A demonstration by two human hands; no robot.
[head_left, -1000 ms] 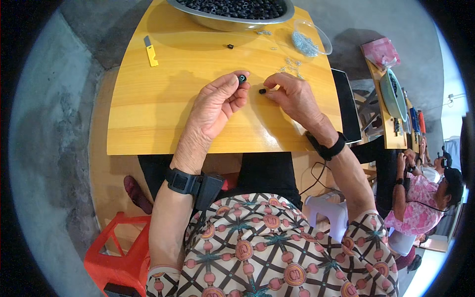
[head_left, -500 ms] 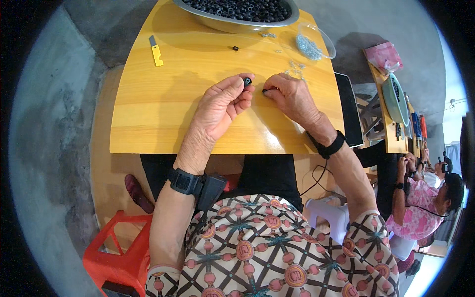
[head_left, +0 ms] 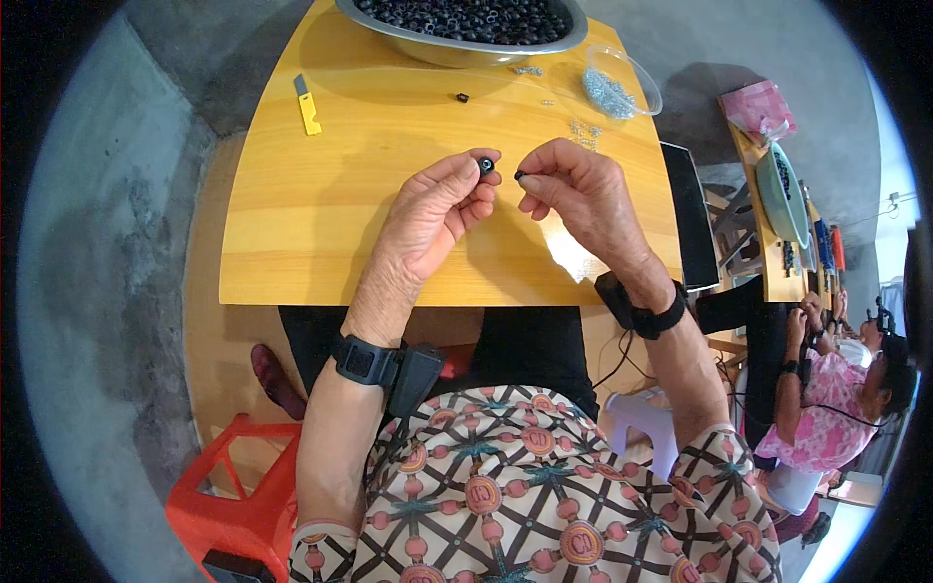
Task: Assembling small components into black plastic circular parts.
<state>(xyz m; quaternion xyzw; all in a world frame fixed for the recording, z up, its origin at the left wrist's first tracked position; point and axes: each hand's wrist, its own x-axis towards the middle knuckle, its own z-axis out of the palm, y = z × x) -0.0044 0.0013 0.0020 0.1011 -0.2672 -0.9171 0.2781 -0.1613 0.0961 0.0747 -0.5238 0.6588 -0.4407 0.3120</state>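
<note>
Between the thumb and forefinger of my left hand [head_left: 435, 206] is a small round black part [head_left: 486, 165] with a pale ring in its middle, facing up. Just to the right, my right hand [head_left: 581, 196] pinches a smaller black piece [head_left: 520, 176] at its fingertips; its exact kind is too small to make out. A narrow gap separates the two pieces, and both hands are above the near half of the yellow wooden table [head_left: 292, 233].
A metal basin [head_left: 437, 47] of black parts stands at the far edge. Beyond my hands lie a yellow-handled knife [head_left: 309, 113], a loose black part [head_left: 462, 97], small metal pieces [head_left: 581, 131] and a clear tub [head_left: 622, 92]. A red stool [head_left: 243, 505] is at left; another person [head_left: 826, 408] sits right.
My right hand has turned, its fingers opening out below the pinch, and its wrist has moved slightly right and nearer me. The left hand keeps its hold almost unmoved.
</note>
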